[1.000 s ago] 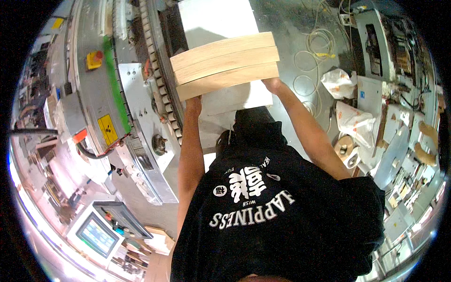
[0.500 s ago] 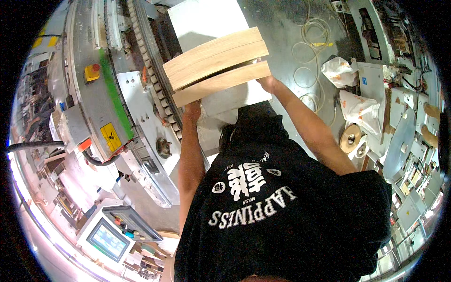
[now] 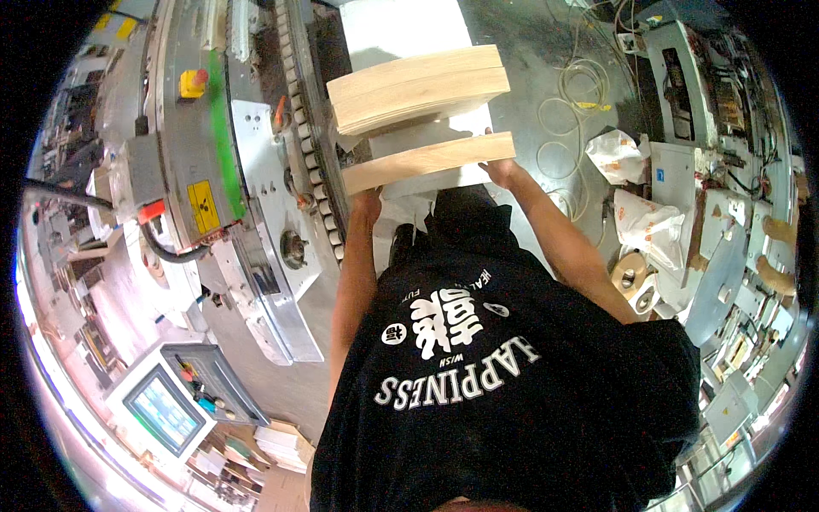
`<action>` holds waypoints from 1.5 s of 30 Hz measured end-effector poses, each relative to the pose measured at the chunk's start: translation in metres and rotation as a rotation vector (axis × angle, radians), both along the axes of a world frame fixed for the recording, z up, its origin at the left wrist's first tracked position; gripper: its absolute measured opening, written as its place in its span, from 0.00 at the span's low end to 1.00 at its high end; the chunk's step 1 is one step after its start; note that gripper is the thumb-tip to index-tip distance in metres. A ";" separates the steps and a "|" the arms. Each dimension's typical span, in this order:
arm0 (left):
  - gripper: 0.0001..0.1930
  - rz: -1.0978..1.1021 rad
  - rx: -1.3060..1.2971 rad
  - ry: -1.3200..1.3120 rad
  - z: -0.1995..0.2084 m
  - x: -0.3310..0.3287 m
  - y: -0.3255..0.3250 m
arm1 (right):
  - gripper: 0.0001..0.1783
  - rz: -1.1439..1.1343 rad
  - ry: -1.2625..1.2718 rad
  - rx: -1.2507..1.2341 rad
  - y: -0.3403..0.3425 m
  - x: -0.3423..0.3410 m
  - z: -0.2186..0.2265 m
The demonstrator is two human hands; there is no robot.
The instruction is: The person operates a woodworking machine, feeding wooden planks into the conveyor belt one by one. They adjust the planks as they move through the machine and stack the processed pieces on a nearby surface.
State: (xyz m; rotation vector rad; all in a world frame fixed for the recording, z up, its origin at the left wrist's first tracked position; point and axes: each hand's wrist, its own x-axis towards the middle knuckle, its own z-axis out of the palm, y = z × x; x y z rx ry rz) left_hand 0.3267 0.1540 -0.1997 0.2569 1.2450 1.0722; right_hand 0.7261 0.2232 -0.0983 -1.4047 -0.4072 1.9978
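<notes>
Ahead of me I hold a pale wooden board (image 3: pixel 431 162) level, one hand at each end. My left hand (image 3: pixel 367 203) is closed around its left end, the fingers partly hidden under the wood. At the right end my right hand (image 3: pixel 503 172) grips it, with a fingertip showing over the far edge. Just beyond lies a stack of similar wooden boards (image 3: pixel 418 90), separated from the held board by a gap. The stack rests on a white flat surface (image 3: pixel 405 30).
Along the left runs a machine with a chain track (image 3: pixel 311 158), a red-and-yellow stop button (image 3: pixel 194 83) and, lower down, a screen (image 3: pixel 164 416). To the right are a coiled hose (image 3: pixel 584 85), plastic bags (image 3: pixel 648 226) and rolls of tape (image 3: pixel 630 273) by a grey cabinet (image 3: pixel 674 192).
Both hands have drawn the board away from the stack toward me, and the gap between them has widened. The whole view has shifted slightly.
</notes>
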 end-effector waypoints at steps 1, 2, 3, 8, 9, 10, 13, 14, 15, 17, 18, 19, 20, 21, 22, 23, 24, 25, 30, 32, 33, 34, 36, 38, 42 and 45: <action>0.33 0.017 -0.037 0.029 0.008 0.007 -0.003 | 0.54 0.018 0.007 -0.014 -0.003 -0.001 0.000; 0.33 -0.002 -0.002 0.049 0.014 0.008 -0.007 | 0.55 0.031 0.016 -0.028 -0.006 0.000 0.000; 0.33 -0.019 0.032 0.069 0.020 0.009 -0.010 | 0.55 0.046 0.025 -0.041 -0.009 0.000 -0.001; 0.21 0.145 -0.027 0.043 0.095 0.016 -0.025 | 0.42 0.027 0.149 0.050 -0.022 -0.001 -0.009; 0.20 0.217 -0.095 0.034 0.109 0.015 -0.033 | 0.42 -0.028 0.141 0.059 -0.025 0.002 -0.023; 0.19 0.279 -0.165 0.023 0.124 0.016 -0.042 | 0.42 -0.093 0.131 0.068 -0.031 0.007 -0.039; 0.25 0.305 -0.017 0.279 0.217 0.027 -0.070 | 0.44 -0.129 0.123 0.038 -0.031 0.013 -0.049; 0.25 0.263 0.108 0.502 0.249 0.034 -0.074 | 0.44 -0.110 0.133 0.056 -0.032 0.006 -0.031; 0.26 0.215 0.228 0.723 0.279 0.044 -0.078 | 0.44 -0.089 0.140 0.072 -0.031 0.000 -0.016; 0.28 -0.047 0.494 1.160 0.335 0.061 -0.058 | 0.43 -0.083 0.126 0.041 -0.028 -0.002 -0.005; 0.30 -0.252 0.628 1.380 0.359 0.068 -0.043 | 0.44 -0.077 0.116 0.045 -0.028 -0.001 -0.007; 0.32 -0.316 0.718 1.465 0.376 0.079 -0.027 | 0.45 -0.060 0.106 0.053 -0.027 0.000 -0.012; 0.34 -0.380 0.807 1.550 0.381 0.088 -0.013 | 0.46 -0.043 0.094 0.064 -0.026 0.002 -0.018; 0.34 -0.453 0.814 1.557 0.371 0.095 -0.002 | 0.47 -0.033 0.080 0.079 -0.025 0.007 -0.024; 0.33 -0.524 0.819 1.564 0.355 0.101 0.007 | 0.47 -0.021 0.065 0.095 -0.022 0.012 -0.028; 0.32 -0.595 0.819 1.570 0.343 0.104 0.015 | 0.46 0.121 0.009 0.189 -0.024 0.016 -0.031; 0.30 -0.612 0.860 1.554 0.334 0.103 0.019 | 0.44 0.029 0.015 0.133 -0.024 0.019 -0.033; 0.29 -0.627 0.891 1.542 0.328 0.100 0.021 | 0.42 -0.056 0.024 0.075 -0.024 0.019 -0.032; 0.26 -0.585 0.917 1.681 0.336 0.069 -0.004 | 0.35 -0.167 -0.231 -0.054 -0.053 0.041 -0.046; 0.26 -0.419 0.816 1.510 0.334 0.041 -0.040 | 0.35 0.047 -0.242 0.194 -0.097 0.078 -0.080; 0.25 -0.344 0.751 1.455 0.329 0.024 -0.064 | 0.34 0.126 -0.354 0.031 -0.102 0.060 -0.070; 0.27 -0.231 0.623 1.454 0.322 0.008 -0.089 | 0.31 0.198 -0.405 0.088 -0.118 0.074 -0.077; 0.27 -0.090 0.427 1.547 0.297 -0.032 -0.144 | 0.33 0.387 -0.414 0.252 -0.139 0.080 -0.085; 0.28 0.100 0.224 1.627 0.255 -0.071 -0.204 | 0.30 0.464 -0.384 0.381 -0.157 0.053 -0.063; 0.28 0.341 -0.025 1.611 0.228 -0.150 -0.292 | 0.25 0.623 -0.382 0.377 -0.153 -0.023 -0.002; 0.32 0.305 -0.201 1.834 0.223 -0.190 -0.314 | 0.20 0.818 -0.475 0.636 -0.132 -0.098 0.037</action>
